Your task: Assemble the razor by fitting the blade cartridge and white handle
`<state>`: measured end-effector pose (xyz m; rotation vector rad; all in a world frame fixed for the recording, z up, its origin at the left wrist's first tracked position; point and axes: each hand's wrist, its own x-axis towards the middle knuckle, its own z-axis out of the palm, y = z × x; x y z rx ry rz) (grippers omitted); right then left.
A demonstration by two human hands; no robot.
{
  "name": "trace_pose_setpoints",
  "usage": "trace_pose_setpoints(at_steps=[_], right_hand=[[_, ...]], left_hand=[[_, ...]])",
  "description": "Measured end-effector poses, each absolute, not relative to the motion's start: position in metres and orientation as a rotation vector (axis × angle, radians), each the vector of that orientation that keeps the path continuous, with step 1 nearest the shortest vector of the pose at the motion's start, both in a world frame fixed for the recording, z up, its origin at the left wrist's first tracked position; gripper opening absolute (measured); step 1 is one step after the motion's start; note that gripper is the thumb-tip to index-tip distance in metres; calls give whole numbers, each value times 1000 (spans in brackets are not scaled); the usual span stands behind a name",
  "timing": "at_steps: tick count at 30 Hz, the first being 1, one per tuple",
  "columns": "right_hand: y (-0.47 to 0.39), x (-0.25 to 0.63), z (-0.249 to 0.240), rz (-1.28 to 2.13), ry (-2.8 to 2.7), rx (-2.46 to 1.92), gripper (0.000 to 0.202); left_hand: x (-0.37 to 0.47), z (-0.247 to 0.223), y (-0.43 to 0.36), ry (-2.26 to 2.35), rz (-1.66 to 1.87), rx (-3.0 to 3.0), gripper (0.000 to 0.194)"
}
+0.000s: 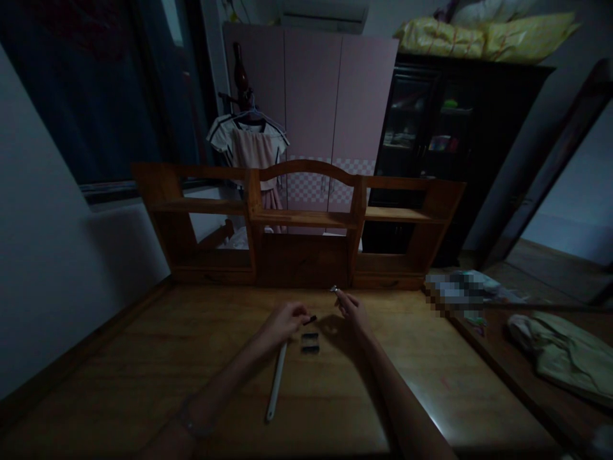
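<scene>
My left hand (287, 319) is closed in a pinch on a small black piece (312, 319), just above the wooden table (201, 364). My right hand (353, 311) is raised slightly, its fingers closed on a small shiny metal piece (334, 289) whose kind is too small to make out. Between the hands lies a small flat item with two dark bars (310, 349) and a paler middle. A long pale handle (276, 386) with a hole at its near end rests below my left hand, which hides its far end.
A wooden shelf unit (306, 218) stands along the table's back edge. The left side meets a white wall (43, 268). To the right, lower down, lies pale green cloth (569, 358). Behind are a pink wardrobe (313, 96) and a dark cabinet (460, 166).
</scene>
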<state>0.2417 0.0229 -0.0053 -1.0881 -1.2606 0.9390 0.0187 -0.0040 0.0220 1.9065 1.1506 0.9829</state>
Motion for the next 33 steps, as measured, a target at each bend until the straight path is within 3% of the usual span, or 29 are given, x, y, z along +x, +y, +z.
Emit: trace_pose_setpoints(at_steps=[4, 16, 23, 28, 33], right_hand=[[26, 246, -11, 1014, -1196, -1089, 48], [18, 243, -7, 1071, -1173, -1000, 47], [18, 242, -9, 1114, -1194, -972, 44], [21, 244, -14, 1147, -1191, -929, 41], [26, 246, -21, 1176, -1107, -890, 33]], left_hand=[[33, 31, -20, 1153, 870, 2247, 1], [40, 14, -7, 1281, 556, 2508, 5], [42, 0, 10, 1384, 542, 2389, 32], [41, -5, 15, 1451, 543, 2352, 39], [16, 1, -17, 1570, 832, 2235, 37]])
